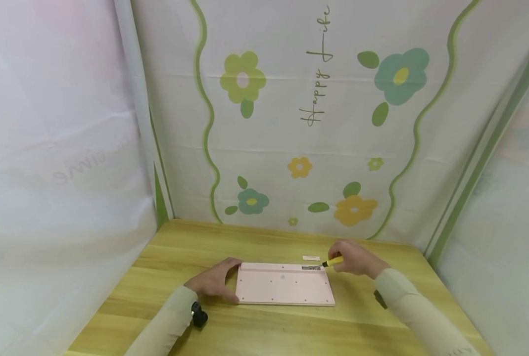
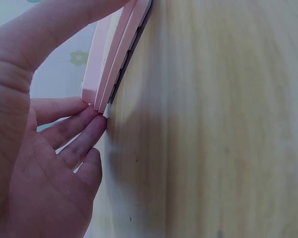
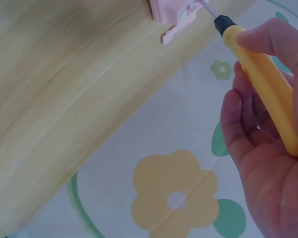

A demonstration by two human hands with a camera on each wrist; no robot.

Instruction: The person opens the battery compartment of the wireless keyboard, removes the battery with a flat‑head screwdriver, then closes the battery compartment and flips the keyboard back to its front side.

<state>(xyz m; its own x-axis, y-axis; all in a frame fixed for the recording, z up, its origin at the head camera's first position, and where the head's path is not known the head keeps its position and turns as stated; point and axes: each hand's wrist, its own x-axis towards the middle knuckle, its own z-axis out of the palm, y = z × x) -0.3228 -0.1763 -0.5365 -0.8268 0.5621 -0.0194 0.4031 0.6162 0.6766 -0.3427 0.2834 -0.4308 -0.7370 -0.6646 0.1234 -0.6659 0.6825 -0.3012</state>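
A pink keyboard (image 1: 286,288) lies face down on the table, several screw holes dotting its back. My left hand (image 1: 215,282) holds its left end, the thumb at the near corner and the fingers at the far one; the left wrist view shows fingertips (image 2: 97,121) touching its edge. A yellow screwdriver (image 3: 260,79) with a black collar is gripped in my right hand (image 1: 355,258). Its thin shaft points into the uncovered battery compartment (image 1: 311,268) near the keyboard's far right corner. Whether the tip touches anything there is too small to tell.
A small pink cover (image 1: 311,258) lies on the table just beyond the compartment. The wooden table (image 1: 246,333) reaches back to a white curtain (image 1: 264,133) printed with flowers. More white curtain hangs at both sides.
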